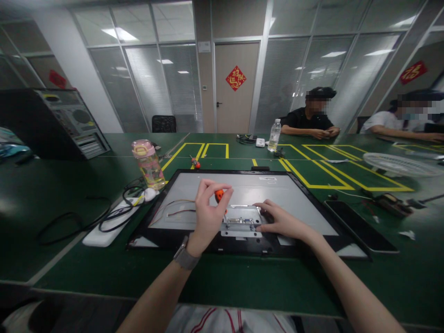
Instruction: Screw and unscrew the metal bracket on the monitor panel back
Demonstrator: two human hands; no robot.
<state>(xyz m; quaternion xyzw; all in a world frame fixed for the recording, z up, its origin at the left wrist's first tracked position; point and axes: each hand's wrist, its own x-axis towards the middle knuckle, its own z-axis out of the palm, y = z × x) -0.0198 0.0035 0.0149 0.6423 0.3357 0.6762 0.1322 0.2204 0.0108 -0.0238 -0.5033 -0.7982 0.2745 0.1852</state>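
A monitor panel point(294, 194) lies back side up on the green table, with a black frame and grey metal back. A small metal circuit cover point(242, 222) sits near its lower middle. My left hand point(207, 213) is closed around an orange-handled screwdriver point(218, 195), held upright over the cover's left edge. My right hand point(280, 221) rests flat on the panel with fingers spread, touching the cover's right side. Thin wires point(175, 213) run across the panel to the left of my left hand.
A pink-lidded bottle point(149, 164), black cables point(104, 217) and a white strip point(109, 229) lie left. A computer case point(62, 122) stands far left. A second screwdriver point(195, 162), water bottle point(274, 135), fan grille point(398, 164) and black bezel point(360, 226) lie around. Two people sit opposite.
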